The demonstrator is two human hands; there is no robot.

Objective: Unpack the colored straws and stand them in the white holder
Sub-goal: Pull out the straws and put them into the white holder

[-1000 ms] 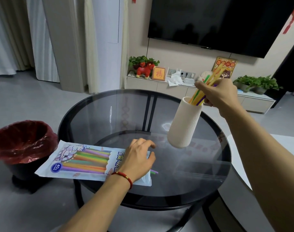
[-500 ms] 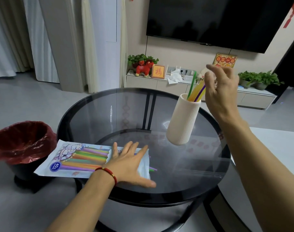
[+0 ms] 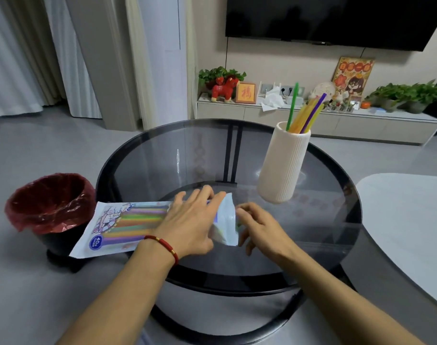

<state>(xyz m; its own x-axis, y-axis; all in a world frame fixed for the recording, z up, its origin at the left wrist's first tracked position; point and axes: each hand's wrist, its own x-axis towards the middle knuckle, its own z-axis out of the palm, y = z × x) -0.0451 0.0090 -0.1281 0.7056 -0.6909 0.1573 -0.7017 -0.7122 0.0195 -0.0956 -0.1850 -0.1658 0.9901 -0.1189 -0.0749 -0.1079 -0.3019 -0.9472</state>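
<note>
Several colored straws already stand in the white ribbed holder, leaning right: one green, a few yellow-orange, one purple. The holder sits on the far right part of the round glass table, well apart from both hands. More straws lie inside the straw packet, a flat white bag with a printed cartoon and a blue "40" badge, its left end hanging over the table's near left edge. The left hand, a red bracelet at its wrist, rests on the packet's right half with fingers extended and spread, pressing it down. The right hand is at the packet's raised open end, fingers curled there; whether they pinch a straw or the bag cannot be told. A red-lined trash bin stands on the floor just left of the table.
</note>
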